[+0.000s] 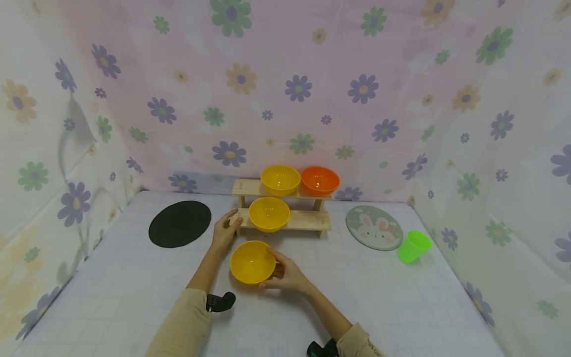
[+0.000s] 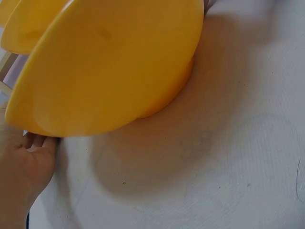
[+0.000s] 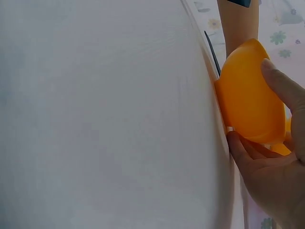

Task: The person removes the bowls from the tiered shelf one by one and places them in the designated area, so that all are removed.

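Note:
My right hand (image 1: 287, 275) holds a yellow bowl (image 1: 253, 263) by its right side, in front of a two-tier wooden shelf (image 1: 308, 219). In the right wrist view, the thumb (image 3: 281, 86) lies against the bowl's side, with the other fingers by its base. At the shelf's left end, my left hand (image 1: 225, 232) grips the lower board; in the left wrist view its fingertips are partly hidden behind the bowl. A second yellow bowl (image 1: 269, 214) sits on the lower tier. The upper tier carries another yellow bowl (image 1: 280, 180) and an orange bowl (image 1: 320, 180).
To the left lies a black round mat (image 1: 180, 224). On the right are a grey round mat with a rabbit picture (image 1: 373, 228) and a tilted bright green cup (image 1: 414, 246). Flower-patterned cloth (image 1: 276, 99) walls the white table at the back and both sides.

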`<state>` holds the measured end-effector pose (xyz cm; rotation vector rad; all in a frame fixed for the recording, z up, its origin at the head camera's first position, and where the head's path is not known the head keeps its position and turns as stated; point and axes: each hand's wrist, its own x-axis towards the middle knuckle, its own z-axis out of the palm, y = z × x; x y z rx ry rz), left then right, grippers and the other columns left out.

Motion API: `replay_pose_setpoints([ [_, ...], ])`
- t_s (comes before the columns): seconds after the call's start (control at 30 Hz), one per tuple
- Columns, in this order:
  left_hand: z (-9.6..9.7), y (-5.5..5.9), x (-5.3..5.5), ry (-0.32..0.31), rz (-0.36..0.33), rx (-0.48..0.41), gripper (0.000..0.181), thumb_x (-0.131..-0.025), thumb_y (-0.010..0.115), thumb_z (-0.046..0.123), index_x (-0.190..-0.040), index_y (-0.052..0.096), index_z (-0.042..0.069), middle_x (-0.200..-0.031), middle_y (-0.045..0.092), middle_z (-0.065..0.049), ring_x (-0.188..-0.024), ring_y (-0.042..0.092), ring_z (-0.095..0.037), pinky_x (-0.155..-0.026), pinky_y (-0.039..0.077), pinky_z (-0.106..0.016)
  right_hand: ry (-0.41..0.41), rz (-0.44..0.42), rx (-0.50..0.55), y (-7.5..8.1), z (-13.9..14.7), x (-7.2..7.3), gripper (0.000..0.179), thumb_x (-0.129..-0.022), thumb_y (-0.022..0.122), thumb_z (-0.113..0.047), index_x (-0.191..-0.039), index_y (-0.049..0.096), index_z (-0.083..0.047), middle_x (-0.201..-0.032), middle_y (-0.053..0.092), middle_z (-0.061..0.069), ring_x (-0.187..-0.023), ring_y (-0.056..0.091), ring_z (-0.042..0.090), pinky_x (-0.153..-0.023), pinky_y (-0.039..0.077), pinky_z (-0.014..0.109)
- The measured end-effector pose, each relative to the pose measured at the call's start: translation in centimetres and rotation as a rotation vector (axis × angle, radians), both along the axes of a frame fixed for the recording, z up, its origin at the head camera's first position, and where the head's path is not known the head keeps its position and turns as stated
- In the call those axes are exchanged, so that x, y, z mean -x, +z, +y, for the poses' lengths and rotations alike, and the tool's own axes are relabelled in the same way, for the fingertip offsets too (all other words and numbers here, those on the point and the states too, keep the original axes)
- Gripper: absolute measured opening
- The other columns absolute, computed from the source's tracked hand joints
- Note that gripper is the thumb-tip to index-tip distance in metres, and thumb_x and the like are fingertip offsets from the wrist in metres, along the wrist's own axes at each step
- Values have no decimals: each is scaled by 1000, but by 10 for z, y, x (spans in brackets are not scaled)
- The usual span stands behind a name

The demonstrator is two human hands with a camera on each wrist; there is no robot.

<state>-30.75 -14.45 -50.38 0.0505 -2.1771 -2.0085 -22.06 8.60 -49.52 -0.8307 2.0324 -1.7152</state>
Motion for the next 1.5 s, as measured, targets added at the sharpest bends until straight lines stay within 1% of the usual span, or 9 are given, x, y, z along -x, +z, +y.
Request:
replay_pose_setpoints([
  [0.27,-3,-11,-1,3,121,-18,52,-89,64,37,-131,54,8,-140,47,-13,-125,43,-37,-102,39,-46,33,41,-3,-1,0,0,80,-80,74,-6,-142,27,10,-144,29,33,-116,52,42,-92,48,37],
  [0.53,-2,-3,-1,11,2,10,48,-93,60,20,-135,48,-1,-144,40,-19,-131,36,-39,-109,29,-48,21,109,-36,-2,9,2,82,-81,76,-25,-145,32,0,-141,40,25,-113,56,35,-90,50,35],
  [0.67,-2,-1,-2,13,-18,20,48,-93,60,20,-135,47,0,-145,40,-17,-133,33,-38,-110,27,-47,9,176,-46,-3,16,5,81,-80,76,-28,-144,34,-1,-138,45,25,-112,57,33,-86,52,36],
  [0.73,-2,-2,-2,14,-17,10,49,-93,60,20,-135,47,0,-145,40,-17,-133,33,-38,-110,28,-47,-6,165,-42,-1,20,7,81,-79,77,-25,-143,34,0,-137,45,26,-114,56,35,-87,52,38],
  [0.93,-2,-2,-1,11,3,-11,49,-92,61,18,-134,47,-2,-144,39,-20,-134,32,-40,-110,26,-49,-188,134,23,19,35,14,66,-79,75,-5,-136,42,5,-130,45,33,-111,52,47,-91,48,47],
  [1.07,-3,-1,0,9,-6,-15,48,-92,61,18,-134,47,-2,-145,39,-20,-134,32,-40,-111,25,-48,-308,170,79,46,37,18,64,-77,72,7,-134,42,8,-129,43,36,-110,49,53,-91,46,55],
  [1.23,-3,1,-1,7,-21,-24,49,-93,61,17,-135,47,-2,-145,38,-20,-135,31,-38,-112,22,-47,-359,189,75,66,34,34,72,-78,71,5,-140,34,7,-139,34,35,-116,46,52,-93,42,59],
  [1.37,-2,1,-1,-1,-14,-42,50,-93,61,16,-136,45,-4,-146,36,-22,-134,32,-40,-112,21,-48,-349,148,53,57,31,58,80,-79,74,-4,-145,30,-1,-143,32,30,-121,45,48,-96,42,52],
  [1.5,0,1,-1,-2,-10,-38,49,-92,61,16,-135,46,-3,-145,38,-21,-133,33,-39,-112,24,-47,-294,174,73,44,27,77,82,-78,76,-10,-145,29,-1,-144,34,24,-123,46,43,-97,42,48],
])
